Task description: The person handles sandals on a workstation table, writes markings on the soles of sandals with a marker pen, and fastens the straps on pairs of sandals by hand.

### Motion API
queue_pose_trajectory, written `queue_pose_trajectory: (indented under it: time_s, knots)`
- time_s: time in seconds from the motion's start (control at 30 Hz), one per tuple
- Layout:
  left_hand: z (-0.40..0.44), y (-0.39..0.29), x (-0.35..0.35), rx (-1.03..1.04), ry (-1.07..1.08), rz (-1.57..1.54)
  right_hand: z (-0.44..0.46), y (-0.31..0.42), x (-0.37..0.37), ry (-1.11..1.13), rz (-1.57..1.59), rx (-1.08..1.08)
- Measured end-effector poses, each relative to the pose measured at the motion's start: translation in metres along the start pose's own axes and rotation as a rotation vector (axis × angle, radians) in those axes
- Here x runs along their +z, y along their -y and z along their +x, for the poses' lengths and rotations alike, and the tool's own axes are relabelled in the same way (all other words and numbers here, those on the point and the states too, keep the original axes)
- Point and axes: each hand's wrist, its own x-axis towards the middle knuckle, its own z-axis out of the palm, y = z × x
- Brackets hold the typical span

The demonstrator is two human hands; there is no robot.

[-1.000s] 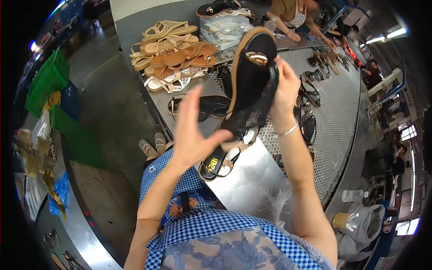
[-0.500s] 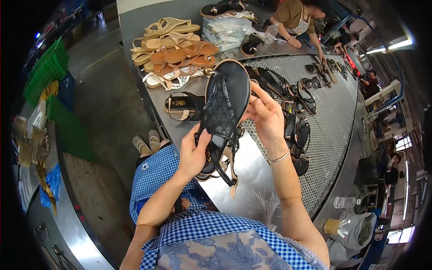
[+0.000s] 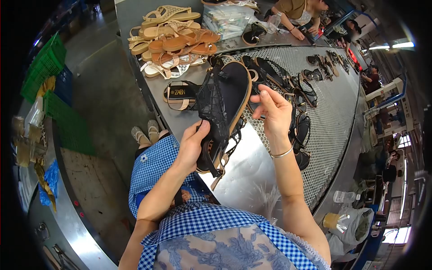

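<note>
A black strappy sandal (image 3: 236,87) with a tan edge is held over the metal table, toe pointing away from me and turned partly on its side. My left hand (image 3: 193,143) grips it near the heel and straps, thumb on top. To the right of the sole, my right hand (image 3: 274,110) is raised, fingers partly bent and apart, not touching the sandal. Another black sandal with a gold-lettered insole (image 3: 179,92) lies on the table just left of the held one.
Tan, brown and white sandals (image 3: 182,40) are piled at the back left beside a clear box of pens (image 3: 229,22). Several black sandals (image 3: 303,128) rest on the perforated conveyor (image 3: 333,117) at right. A co-worker (image 3: 299,18) leans over the far side. Green crates (image 3: 45,67) stand left.
My right hand has let go of the sandal's edge and moved slightly right. The sandal has tilted, showing more of its side edge, while my left hand still holds it.
</note>
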Motion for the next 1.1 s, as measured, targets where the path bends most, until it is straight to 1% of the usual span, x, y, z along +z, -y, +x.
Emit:
queue_pose_trajectory:
  time_s: [0.07, 0.13, 0.2, 0.23, 0.27, 0.3, 0.33, 0.37, 0.4, 0.43, 0.47, 0.5, 0.53, 0.57, 0.6, 0.63, 0.67, 0.73, 0.77, 0.8, 0.87, 0.9, 0.93, 1.0, 1.03, 1.1]
  knots:
    - [0.001, 0.002, -0.005, 0.013, 0.003, 0.032, 0.000, -0.005, -0.003, -0.014, -0.082, 0.050]
    - [0.003, 0.008, -0.009, 0.024, 0.005, 0.065, -0.003, -0.005, 0.003, -0.029, -0.065, 0.085]
    - [0.005, 0.016, -0.009, 0.386, -0.093, 0.651, -0.006, -0.007, 0.015, -0.028, -0.065, 0.172]
    - [-0.006, 0.006, 0.004, 0.344, -0.191, 0.885, -0.003, -0.024, 0.007, -0.012, -0.050, 0.178]
    - [-0.008, 0.005, 0.007, 0.417, -0.223, 1.156, -0.002, -0.041, -0.001, 0.003, -0.033, 0.186]
    - [-0.013, 0.000, 0.013, 0.475, -0.149, 1.201, -0.009, -0.027, 0.011, -0.082, 0.053, 0.268]
    - [-0.018, -0.005, 0.019, 0.534, -0.072, 1.241, -0.001, -0.048, -0.008, -0.118, 0.231, 0.300]
    - [-0.020, -0.004, 0.020, 0.602, -0.010, 1.090, 0.006, -0.070, -0.027, -0.161, 0.409, 0.328]
    - [-0.020, -0.002, 0.015, 0.591, -0.005, 1.085, 0.003, -0.057, -0.030, -0.056, 0.576, 0.317]
    - [-0.019, -0.001, 0.002, 0.594, -0.067, 0.999, 0.000, -0.044, -0.033, 0.052, 0.738, 0.323]
    - [-0.018, 0.002, -0.013, 0.599, -0.130, 0.915, 0.000, -0.049, -0.051, -0.071, 0.608, 0.364]
    - [-0.020, 0.007, -0.028, 0.534, -0.200, 1.068, 0.003, -0.056, -0.065, 0.030, 0.786, 0.352]
    - [-0.025, 0.016, -0.038, 0.532, -0.198, 1.072, 0.006, -0.064, -0.077, 0.134, 0.966, 0.334]
    - [-0.033, 0.026, -0.047, 0.517, -0.158, 1.292, 0.004, -0.074, -0.091, 0.215, 0.997, 0.320]
    - [-0.040, 0.035, -0.053, 0.493, -0.104, 1.512, -0.001, -0.069, -0.086, -0.072, 0.977, 0.393]
    - [-0.045, 0.043, -0.047, 0.472, -0.040, 1.519, -0.006, -0.072, -0.087, -0.118, 0.986, 0.422]
    - [-0.048, 0.048, -0.038, 0.477, -0.010, 1.621, -0.009, -0.074, -0.090, -0.167, 0.989, 0.446]
    - [-0.034, 0.061, -0.036, 0.449, -0.027, 1.745, -0.017, -0.075, -0.086, -0.139, 1.077, 0.465]
    - [-0.028, 0.061, -0.034, 0.444, -0.053, 1.708, -0.019, -0.075, -0.083, -0.137, 1.072, 0.454]
    - [-0.022, 0.062, -0.037, 0.482, -0.083, 1.671, -0.019, -0.074, -0.080, -0.128, 1.069, 0.446]
    - [-0.018, 0.058, -0.041, 0.324, -0.077, 1.070, -0.023, -0.072, -0.077, -0.089, 1.069, 0.400]
    - [-0.015, 0.048, -0.035, 0.142, -0.002, 0.374, -0.023, -0.075, -0.080, -0.017, 1.073, 0.363]
    - [-0.016, 0.039, -0.034, 0.046, -0.060, 0.254, -0.024, -0.075, -0.083, -0.020, 1.080, 0.369]
    - [-0.016, 0.029, -0.043, -0.234, 0.130, -0.038, -0.024, -0.073, -0.085, -0.007, 1.062, 0.400]
    - [-0.019, 0.024, -0.036, -0.230, 0.184, -0.050, -0.024, -0.073, -0.083, -0.025, 1.058, 0.400]
    - [-0.016, 0.024, -0.039, -0.334, 0.307, -0.334, -0.025, -0.073, -0.079, 0.022, 1.066, 0.420]
